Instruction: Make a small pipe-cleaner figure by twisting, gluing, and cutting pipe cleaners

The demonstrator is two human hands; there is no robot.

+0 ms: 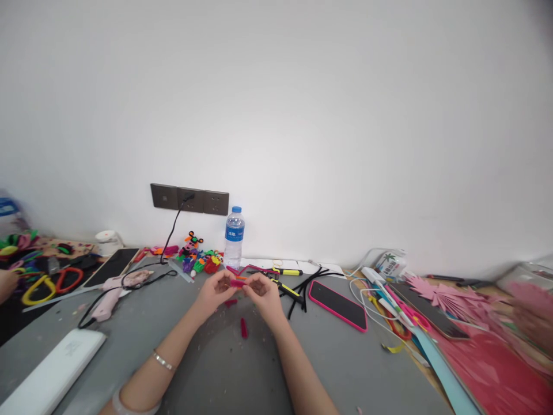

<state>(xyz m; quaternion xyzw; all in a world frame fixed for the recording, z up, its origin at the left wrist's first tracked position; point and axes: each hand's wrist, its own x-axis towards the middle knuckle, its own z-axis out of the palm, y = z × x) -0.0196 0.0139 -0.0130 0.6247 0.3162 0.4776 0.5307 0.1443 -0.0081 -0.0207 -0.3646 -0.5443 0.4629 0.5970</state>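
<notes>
My left hand (217, 290) and my right hand (262, 293) meet above the grey table (224, 369), fingers pinched together on a short pink pipe-cleaner piece (237, 282) held between them. A second pink piece (243, 328) lies on the table just below my hands, and a smaller one (230, 302) lies under my left hand. Bracelets sit on my left wrist.
A water bottle (234, 237) stands at the wall behind small colourful figures (196, 256). A pink glue gun (113, 290) lies left, a pink-cased phone (337, 305) and black pipe cleaners (302, 288) right. Pink paper (488, 369) covers the right side. Other people's hands show at both edges.
</notes>
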